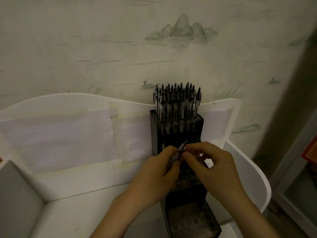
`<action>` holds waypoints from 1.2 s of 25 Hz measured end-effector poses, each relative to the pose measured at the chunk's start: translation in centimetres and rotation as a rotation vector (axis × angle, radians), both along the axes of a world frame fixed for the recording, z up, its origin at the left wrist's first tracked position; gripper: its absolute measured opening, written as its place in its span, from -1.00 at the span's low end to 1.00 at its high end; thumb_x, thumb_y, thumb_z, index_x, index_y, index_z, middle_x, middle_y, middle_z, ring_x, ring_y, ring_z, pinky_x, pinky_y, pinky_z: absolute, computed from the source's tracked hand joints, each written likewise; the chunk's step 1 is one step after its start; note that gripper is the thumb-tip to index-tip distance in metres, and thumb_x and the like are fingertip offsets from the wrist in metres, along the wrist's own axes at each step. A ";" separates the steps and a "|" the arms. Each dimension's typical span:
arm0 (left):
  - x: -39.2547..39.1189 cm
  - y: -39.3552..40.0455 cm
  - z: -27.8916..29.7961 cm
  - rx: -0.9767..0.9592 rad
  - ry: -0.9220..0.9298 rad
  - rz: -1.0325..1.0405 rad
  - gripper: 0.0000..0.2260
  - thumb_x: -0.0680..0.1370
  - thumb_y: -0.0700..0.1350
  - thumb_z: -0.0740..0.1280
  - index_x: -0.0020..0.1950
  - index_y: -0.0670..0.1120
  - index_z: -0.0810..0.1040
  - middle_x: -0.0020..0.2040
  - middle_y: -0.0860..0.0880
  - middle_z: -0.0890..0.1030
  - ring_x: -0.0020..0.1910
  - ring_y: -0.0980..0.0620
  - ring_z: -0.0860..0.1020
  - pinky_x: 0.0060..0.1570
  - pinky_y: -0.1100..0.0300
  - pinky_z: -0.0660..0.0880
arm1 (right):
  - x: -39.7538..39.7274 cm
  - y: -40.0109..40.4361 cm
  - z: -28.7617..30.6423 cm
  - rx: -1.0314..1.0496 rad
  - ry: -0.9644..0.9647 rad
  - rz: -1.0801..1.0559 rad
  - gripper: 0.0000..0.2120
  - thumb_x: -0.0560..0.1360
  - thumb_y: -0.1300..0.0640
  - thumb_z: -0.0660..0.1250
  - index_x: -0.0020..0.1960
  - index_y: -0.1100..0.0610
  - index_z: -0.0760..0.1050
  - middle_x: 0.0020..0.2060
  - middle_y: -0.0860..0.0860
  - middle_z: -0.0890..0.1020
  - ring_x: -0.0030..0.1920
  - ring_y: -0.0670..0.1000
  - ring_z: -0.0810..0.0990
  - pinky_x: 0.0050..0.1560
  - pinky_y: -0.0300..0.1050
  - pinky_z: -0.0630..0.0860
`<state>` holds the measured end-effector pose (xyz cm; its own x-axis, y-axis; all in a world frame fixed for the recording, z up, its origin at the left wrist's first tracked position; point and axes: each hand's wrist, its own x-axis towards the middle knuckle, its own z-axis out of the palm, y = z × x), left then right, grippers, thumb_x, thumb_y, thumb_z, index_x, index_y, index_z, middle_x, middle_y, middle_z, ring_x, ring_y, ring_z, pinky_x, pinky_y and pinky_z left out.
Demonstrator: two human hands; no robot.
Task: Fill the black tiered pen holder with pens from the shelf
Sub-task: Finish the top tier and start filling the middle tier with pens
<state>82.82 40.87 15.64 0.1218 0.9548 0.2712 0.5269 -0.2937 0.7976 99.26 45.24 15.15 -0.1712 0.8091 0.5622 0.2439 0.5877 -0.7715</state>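
The black tiered pen holder (199, 125) stands on a white shelf against the wall. Its top tier is packed with several upright pens (177, 98). Lower tiers step down toward me, and the front tier (192, 222) shows open holes and a tray. My left hand (161, 170) grips a grey pen (180, 151), tilted with its upper end pointing up and right. My right hand (214, 162) pinches the same pen near its upper end. Both hands hover over the middle tier and hide most of it.
The white shelf (82, 212) has a raised back panel covered with taped paper (68, 134) and curved side walls (253, 170). Patterned wallpaper rises behind it. A dark doorway or cabinet edge stands at the far right.
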 end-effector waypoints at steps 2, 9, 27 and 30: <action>0.4 -0.1 0.3 -0.008 0.014 -0.003 -0.80 0.64 -0.13 0.18 -0.06 0.17 0.44 -0.32 -0.09 0.57 -0.34 -0.08 0.58 -0.28 -0.13 0.54 | 0.0 0.2 0.4 -0.113 0.095 0.053 -0.86 0.42 0.13 0.46 -0.10 -0.11 0.64 -0.20 -0.19 0.68 -0.17 -0.14 0.65 -0.12 -0.34 0.55; 0.8 -0.4 0.4 -0.059 0.038 0.009 -0.80 0.65 -0.13 0.16 -0.11 0.10 0.44 -0.30 -0.09 0.57 -0.34 -0.07 0.56 -0.24 -0.11 0.51 | 0.5 1.0 0.4 -0.230 0.062 0.184 -0.85 0.43 0.21 0.47 -0.09 -0.03 0.67 -0.15 -0.10 0.68 -0.12 -0.07 0.68 -0.05 -0.22 0.60; 0.1 -2.3 0.7 0.236 0.507 0.302 -0.45 0.60 0.11 0.22 0.54 0.23 0.07 0.48 0.26 0.23 0.39 0.37 0.15 0.17 0.70 -0.04 | 2.9 3.5 0.4 0.148 -0.061 -0.164 -0.90 0.46 0.22 0.45 -0.08 0.05 0.60 -0.27 -0.22 0.62 -0.17 -0.27 0.59 -0.19 -0.56 0.40; 0.1 -2.3 0.3 0.245 0.526 0.341 -0.44 0.60 0.10 0.24 0.54 0.22 0.08 0.46 0.26 0.27 0.39 0.33 0.20 0.13 0.72 -0.01 | 2.8 4.2 -0.7 0.144 -0.112 -0.124 -0.91 0.47 0.24 0.44 -0.06 0.08 0.60 -0.28 -0.16 0.62 -0.17 -0.21 0.60 -0.16 -0.54 0.42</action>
